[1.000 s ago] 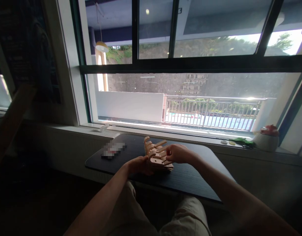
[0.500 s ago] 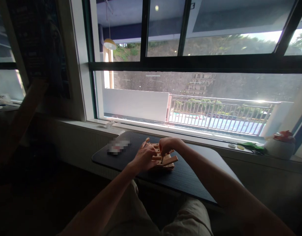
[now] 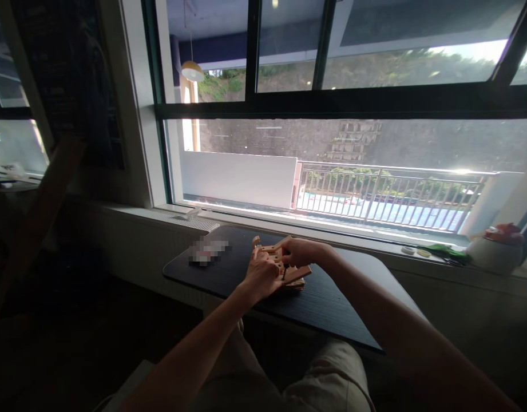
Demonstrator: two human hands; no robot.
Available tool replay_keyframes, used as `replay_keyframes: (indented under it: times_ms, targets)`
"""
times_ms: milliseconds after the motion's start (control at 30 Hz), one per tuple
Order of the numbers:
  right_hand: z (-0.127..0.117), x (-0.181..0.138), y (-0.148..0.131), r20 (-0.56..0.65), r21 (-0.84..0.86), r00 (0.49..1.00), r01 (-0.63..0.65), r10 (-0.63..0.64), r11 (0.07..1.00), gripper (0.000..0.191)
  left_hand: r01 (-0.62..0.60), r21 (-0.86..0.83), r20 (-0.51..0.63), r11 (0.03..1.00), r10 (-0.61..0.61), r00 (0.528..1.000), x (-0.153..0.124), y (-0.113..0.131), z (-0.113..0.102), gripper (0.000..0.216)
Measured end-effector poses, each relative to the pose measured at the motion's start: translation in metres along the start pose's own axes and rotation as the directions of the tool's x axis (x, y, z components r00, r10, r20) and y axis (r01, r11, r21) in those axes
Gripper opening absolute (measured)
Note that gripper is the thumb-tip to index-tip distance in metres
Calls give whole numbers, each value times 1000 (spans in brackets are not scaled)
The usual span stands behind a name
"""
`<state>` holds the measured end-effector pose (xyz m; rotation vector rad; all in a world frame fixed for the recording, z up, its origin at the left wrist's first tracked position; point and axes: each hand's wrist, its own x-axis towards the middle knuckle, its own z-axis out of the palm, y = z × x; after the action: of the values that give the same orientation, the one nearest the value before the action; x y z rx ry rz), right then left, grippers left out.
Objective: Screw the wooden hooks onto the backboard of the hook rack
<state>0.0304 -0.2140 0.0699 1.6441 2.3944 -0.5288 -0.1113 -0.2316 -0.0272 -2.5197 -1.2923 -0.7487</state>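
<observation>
On the dark table lies a small wooden assembly (image 3: 298,276) of light slats with holes in them. My left hand (image 3: 264,273) is closed around its left side, fingers pressed on the slats, and hides part of it. From above, my right hand (image 3: 298,252) pinches a thin dark rod-like tool (image 3: 284,273), which points down at the nearest slat. The tool's upper end is hidden in the fingers, so its exact kind cannot be made out. A curved wooden piece (image 3: 256,241) sticks up at the far left of the assembly.
The black table (image 3: 332,315) stands against a window sill. A blurred-out flat item (image 3: 208,250) lies at its left. On the sill at right are a white pot (image 3: 495,249), green leaves (image 3: 447,250) and small round objects. My knees are under the table edge.
My left hand has shifted slightly right along the assembly, which looks turned a little. My right hand keeps its pinch with the tool near the same spot. The view has moved slightly.
</observation>
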Motion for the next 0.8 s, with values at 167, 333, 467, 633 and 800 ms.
replay_keyframes:
  times_ms: [167,333,467,633,800]
  targets:
    - [12,6,3,-163,-9,986,-22,20,1000,35,-54,14,59,998,54,997,0,-1,2,25]
    - [11,-10,16,-177,29,982,71,-65,997,19,-118,-18,85,993,119,989,-1,-13,-7,25]
    - [30,-40,44,-240,50,965,125,-110,991,12,-119,-184,4,976,122,993,-10,-33,-7,31]
    - [99,-53,67,-594,225,801,255,-76,940,28,236,-456,-177,858,-347,921,-48,-47,25,73]
    - [147,-47,61,-648,298,762,246,7,922,34,449,-406,122,796,-440,890,-71,-50,53,90]
